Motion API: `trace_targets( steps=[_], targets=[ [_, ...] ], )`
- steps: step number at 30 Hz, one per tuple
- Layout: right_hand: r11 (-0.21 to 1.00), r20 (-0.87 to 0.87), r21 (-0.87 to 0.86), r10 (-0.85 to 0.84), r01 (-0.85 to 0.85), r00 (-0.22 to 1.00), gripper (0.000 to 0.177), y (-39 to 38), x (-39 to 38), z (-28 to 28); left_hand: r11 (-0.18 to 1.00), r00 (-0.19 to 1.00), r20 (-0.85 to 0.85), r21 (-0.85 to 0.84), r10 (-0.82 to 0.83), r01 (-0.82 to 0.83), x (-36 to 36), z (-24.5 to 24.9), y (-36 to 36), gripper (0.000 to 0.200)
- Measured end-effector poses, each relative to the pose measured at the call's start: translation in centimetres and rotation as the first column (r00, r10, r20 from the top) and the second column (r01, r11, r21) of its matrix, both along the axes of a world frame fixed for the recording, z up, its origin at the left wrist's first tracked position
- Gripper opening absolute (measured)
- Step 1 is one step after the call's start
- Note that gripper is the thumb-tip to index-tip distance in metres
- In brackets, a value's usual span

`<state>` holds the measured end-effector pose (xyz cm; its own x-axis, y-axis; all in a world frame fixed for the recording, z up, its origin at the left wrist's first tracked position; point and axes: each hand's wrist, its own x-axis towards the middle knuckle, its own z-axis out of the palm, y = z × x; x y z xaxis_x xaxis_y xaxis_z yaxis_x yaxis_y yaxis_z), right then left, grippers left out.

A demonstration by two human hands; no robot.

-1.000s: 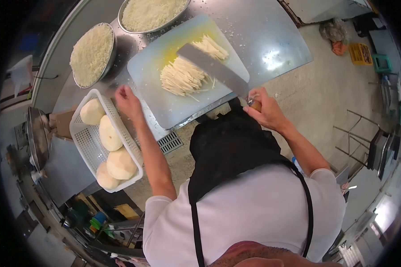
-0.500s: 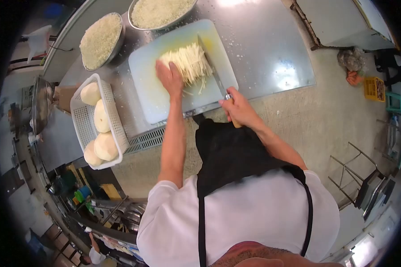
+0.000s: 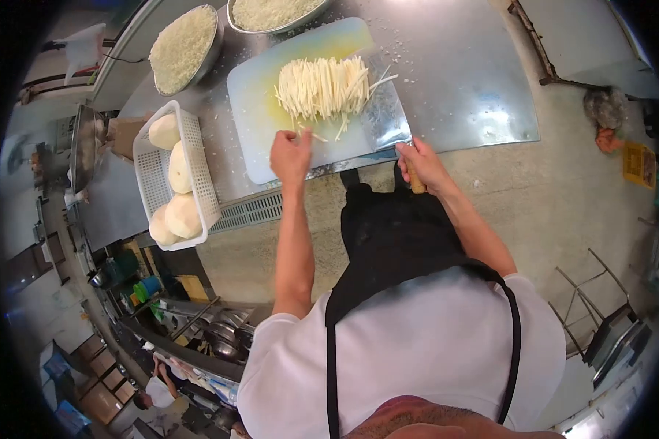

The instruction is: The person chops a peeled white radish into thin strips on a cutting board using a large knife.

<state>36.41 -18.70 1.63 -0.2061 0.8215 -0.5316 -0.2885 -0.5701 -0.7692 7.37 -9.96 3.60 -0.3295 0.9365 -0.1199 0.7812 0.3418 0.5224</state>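
A pile of pale, thin-cut vegetable strips [image 3: 326,88] lies on the white cutting board [image 3: 252,99], with a few loose strips along its near side. My right hand [image 3: 422,162] grips the wooden handle of a wide-bladed cleaver [image 3: 389,121]. The blade lies nearly flat over the board's right side, and some strips overlap its upper end. Over the near edge of the board is my left hand [image 3: 291,156], just below the pile, its fingers curled in. A loose strip shows beside its thumb; I cannot tell what the fingers hold.
Left of the board stands a white plastic basket [image 3: 211,197] of several peeled, round pale vegetables [image 3: 183,216]. Two metal bowls of finely chopped pale pieces [image 3: 183,51] sit at the back of the steel table [image 3: 476,95]. A stool [image 3: 600,314] stands on the floor at right.
My left hand has drawn off the pile toward the board's near edge, and its fingers have curled. The cleaver has turned from on edge beside the pile to nearly flat.
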Motion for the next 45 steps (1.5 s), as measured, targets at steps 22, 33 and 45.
trace_targets(
  steps=[22, 33, 45],
  targets=[
    [0.998, 0.085, 0.05, -0.048, 0.044, 0.995, 0.027, 0.8, -0.3, -0.5, 0.771, 0.947, -0.226, 0.552, -0.229, 0.318, -4.1, -3.5, 10.6, 0.021],
    [0.999, 0.078, 0.033, -0.035, 0.033, 0.996, 0.029, 1.6, -0.3, -0.6, 0.939, 0.965, -0.077, 0.225, -0.25, 0.261, 9.0, -1.2, -1.0, 0.022],
    [1.0, 0.089, 0.014, -0.011, 0.009, 0.996, 0.029, 1.8, 0.4, -0.3, 0.966, 0.957, -0.16, 0.049, -0.244, 0.254, 5.3, -0.3, -2.4, 0.022]
  ],
)
